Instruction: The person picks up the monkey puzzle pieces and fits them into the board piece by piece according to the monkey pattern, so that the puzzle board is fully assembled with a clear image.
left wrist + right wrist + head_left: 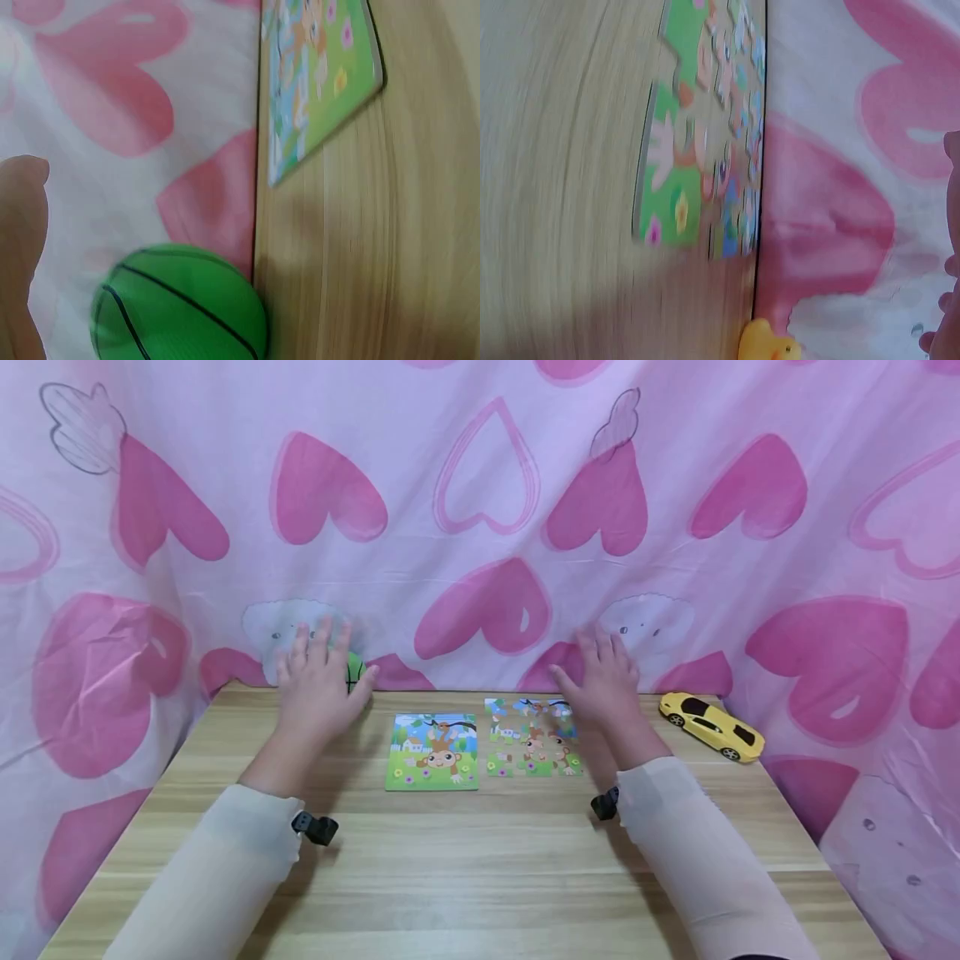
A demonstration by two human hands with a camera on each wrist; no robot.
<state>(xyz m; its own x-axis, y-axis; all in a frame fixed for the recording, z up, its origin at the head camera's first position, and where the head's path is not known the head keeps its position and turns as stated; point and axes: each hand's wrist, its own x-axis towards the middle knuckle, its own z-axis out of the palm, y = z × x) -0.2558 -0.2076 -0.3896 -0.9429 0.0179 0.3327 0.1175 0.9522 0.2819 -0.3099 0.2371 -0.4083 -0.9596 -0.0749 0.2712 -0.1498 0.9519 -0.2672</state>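
My left hand (318,685) is raised above the back left of the table, fingers spread and holding nothing. Behind it, partly covered, is a green ball (180,304) with black lines. My right hand (603,681) hovers with spread fingers near the back right, also holding nothing. Between the hands lies a square monkey picture board (432,752). To the board's right, separate puzzle pieces (534,745) of a like picture lie with gaps between them. The right hand is closest to these pieces and hides some of their right side.
A yellow toy car (712,727) sits at the table's right edge. In the right wrist view, part of a small yellow duck-like toy (765,343) shows at the bottom. A pink heart-patterned cloth (480,543) hangs behind the wooden table (450,877).
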